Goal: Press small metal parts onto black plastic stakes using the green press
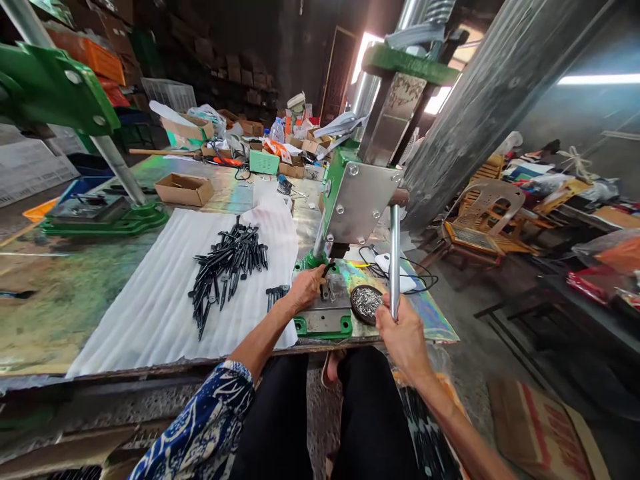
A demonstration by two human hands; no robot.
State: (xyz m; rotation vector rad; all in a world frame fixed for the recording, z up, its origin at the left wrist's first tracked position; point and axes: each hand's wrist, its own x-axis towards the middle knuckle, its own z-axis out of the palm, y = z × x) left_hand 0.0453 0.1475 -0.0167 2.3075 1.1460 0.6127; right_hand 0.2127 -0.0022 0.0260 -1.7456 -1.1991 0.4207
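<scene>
My right hand (404, 328) is wrapped round the steel lever (395, 260) of a green hand press (359, 203). Under the press head, my left hand (306, 291) pinches a small black pointed piece (327, 269) over the metal base plate (325, 321). Fingers hide part of that piece. Just right of the base, a round dark dish (353, 309) holds many small shiny metal pins (368, 299). Left of my left hand lies a short row of black pieces (276, 295), and beyond it a heap of black pointed pieces (227, 263) on white foam sheet (143, 300).
A second green press (107, 217) stands at the left of the bench. Behind the foam sits an open cardboard box (184, 191). A black cable (425, 279) loops at the right. Beyond the bench are a thick pillar (493, 87) and a chair (473, 233).
</scene>
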